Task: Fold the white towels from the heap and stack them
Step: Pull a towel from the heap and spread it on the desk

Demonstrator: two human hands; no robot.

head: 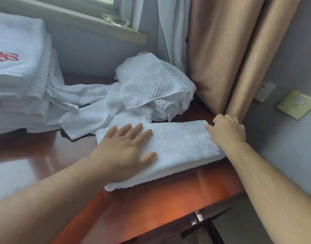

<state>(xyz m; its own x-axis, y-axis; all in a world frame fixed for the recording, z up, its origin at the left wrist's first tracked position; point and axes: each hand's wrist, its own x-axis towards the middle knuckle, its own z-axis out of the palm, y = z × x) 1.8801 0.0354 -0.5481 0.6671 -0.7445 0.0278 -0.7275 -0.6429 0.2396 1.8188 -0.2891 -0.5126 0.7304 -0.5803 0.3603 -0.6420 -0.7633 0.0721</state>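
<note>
A white terry towel [175, 147], folded into a long strip, lies on the glossy wooden table [151, 205]. My left hand [126, 147] presses flat on its left half with fingers spread. My right hand [227, 131] grips the towel's right end, fingers curled over the edge. Behind it lies the heap of loose white towels [147, 88], with a waffle-textured one on top. A tall stack of folded white towels [17, 76] stands at the far left, the top one bearing red embroidery.
Beige curtains [227, 55] and a white sheer curtain hang just behind my right hand. A window sill with a glass ashtray [116, 20] runs along the back. Wall sockets [295, 104] sit at the right. The table's front edge drops off at lower right.
</note>
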